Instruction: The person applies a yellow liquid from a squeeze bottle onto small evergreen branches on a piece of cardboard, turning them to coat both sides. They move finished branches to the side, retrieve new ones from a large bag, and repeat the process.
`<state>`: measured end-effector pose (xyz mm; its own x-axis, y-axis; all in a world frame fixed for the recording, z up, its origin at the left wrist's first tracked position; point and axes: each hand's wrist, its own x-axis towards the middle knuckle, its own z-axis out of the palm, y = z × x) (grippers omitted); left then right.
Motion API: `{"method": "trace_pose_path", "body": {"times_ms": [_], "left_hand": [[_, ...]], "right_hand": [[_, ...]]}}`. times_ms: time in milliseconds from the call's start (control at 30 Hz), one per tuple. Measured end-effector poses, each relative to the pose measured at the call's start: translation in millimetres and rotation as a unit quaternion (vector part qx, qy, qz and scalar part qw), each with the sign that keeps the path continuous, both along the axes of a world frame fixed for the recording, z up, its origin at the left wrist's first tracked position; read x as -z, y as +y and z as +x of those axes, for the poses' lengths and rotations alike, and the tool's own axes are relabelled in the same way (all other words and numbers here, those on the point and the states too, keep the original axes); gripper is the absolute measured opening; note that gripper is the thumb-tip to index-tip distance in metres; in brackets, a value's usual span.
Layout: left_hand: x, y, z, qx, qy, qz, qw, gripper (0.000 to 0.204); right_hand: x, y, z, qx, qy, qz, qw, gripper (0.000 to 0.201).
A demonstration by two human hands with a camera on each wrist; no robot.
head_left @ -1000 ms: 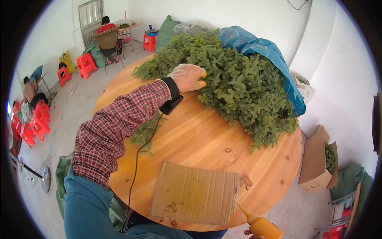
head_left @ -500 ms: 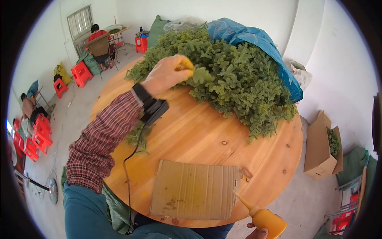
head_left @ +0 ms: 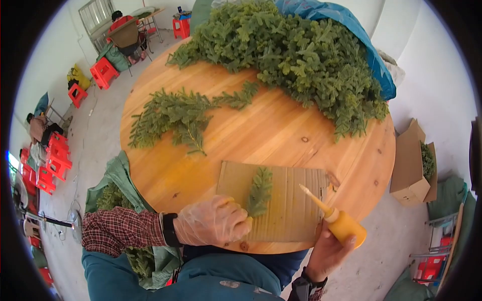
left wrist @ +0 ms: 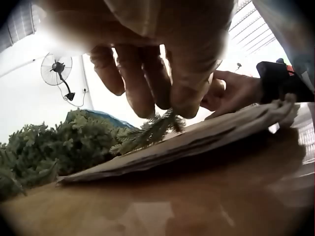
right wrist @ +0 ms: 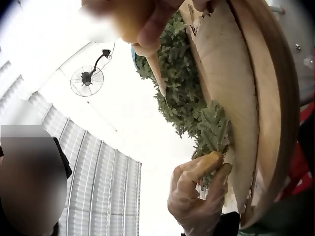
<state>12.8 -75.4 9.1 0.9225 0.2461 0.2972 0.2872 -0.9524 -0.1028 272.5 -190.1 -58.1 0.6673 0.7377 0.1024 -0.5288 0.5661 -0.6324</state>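
Note:
In the head view the left hand (head_left: pixel 213 220), in a thin clear glove, pinches the lower end of a green sprig (head_left: pixel 260 192) over a piece of cardboard (head_left: pixel 296 200). The right wrist view shows the thumb and a yellow-stained finger meeting on that sprig (right wrist: pixel 212 130). The right hand (head_left: pixel 331 253) grips a yellow squeeze bottle (head_left: pixel 346 229) to the right of the cardboard. Its narrow nozzle (head_left: pixel 314 198) points up and left, above the cardboard's right part, apart from the sprig.
A big heap of green sprigs (head_left: pixel 301 55) with a blue bag (head_left: pixel 369 55) covers the table's far side. A smaller pile (head_left: pixel 175 118) lies at the left of the round table (head_left: pixel 271 125). An open green sack (head_left: pixel 118 173) stands at the near left edge, a box (head_left: pixel 409 170) at right.
The left hand has come back from the big heap to the cardboard with a sprig. The right hand with the bottle has moved up in view, with its nozzle now above the cardboard.

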Motion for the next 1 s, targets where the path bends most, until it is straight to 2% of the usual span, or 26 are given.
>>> {"method": "trace_pose_path", "body": {"times_ms": [133, 233, 333, 367, 467, 567, 600, 700, 733, 800, 900, 1000], "left_hand": [[7, -15, 3, 0.011, -0.006, -0.044, 0.999, 0.032], [-1, -19, 2, 0.018, -0.018, -0.093, 0.995, 0.034], [-32, -7, -7, 0.043, 0.085, -0.232, 0.968, 0.033], [-32, 1, -9, 0.040, 0.085, -0.235, 0.967, 0.033], [-26, 23, -15, -0.034, 0.055, -0.055, 0.996, 0.039], [-9, 28, -14, -0.026, 0.101, -0.048, 0.993, 0.041], [-6, 29, -12, -0.019, 0.122, -0.044, 0.991, 0.042], [3, 20, -3, -0.027, 0.109, -0.041, 0.993, 0.037], [5, 17, 0, -0.033, 0.104, -0.038, 0.993, 0.035], [4, 15, 5, -0.038, 0.117, -0.032, 0.992, 0.035], [1, 13, 10, -0.053, 0.146, -0.015, 0.988, 0.035], [-2, 11, 13, -0.072, 0.207, -0.056, 0.974, 0.045]], "right_hand": [[0, 12, -14, 0.001, -0.010, -0.014, 1.000, 0.047], [-2, 15, -18, 0.001, -0.030, -0.030, 0.999, 0.047], [-3, 13, -21, 0.000, -0.053, -0.052, 0.997, 0.048], [-2, 7, -21, 0.014, -0.061, -0.069, 0.996, 0.051], [-1, -12, -21, 0.035, -0.079, -0.102, 0.991, 0.059], [-7, -31, -17, 0.034, -0.295, -0.161, 0.941, 0.077], [-10, -35, -17, 0.035, -0.296, -0.162, 0.941, 0.077], [-19, -46, -17, 0.093, -0.453, -0.225, 0.858, 0.098], [-22, -45, -19, 0.093, -0.455, -0.227, 0.856, 0.098], [-30, -35, -28, 0.131, -0.513, -0.205, 0.823, 0.101], [-37, -27, -48, 0.126, -0.520, -0.204, 0.820, 0.098], [-34, -18, -53, 0.115, -0.537, -0.178, 0.816, 0.096]]}}
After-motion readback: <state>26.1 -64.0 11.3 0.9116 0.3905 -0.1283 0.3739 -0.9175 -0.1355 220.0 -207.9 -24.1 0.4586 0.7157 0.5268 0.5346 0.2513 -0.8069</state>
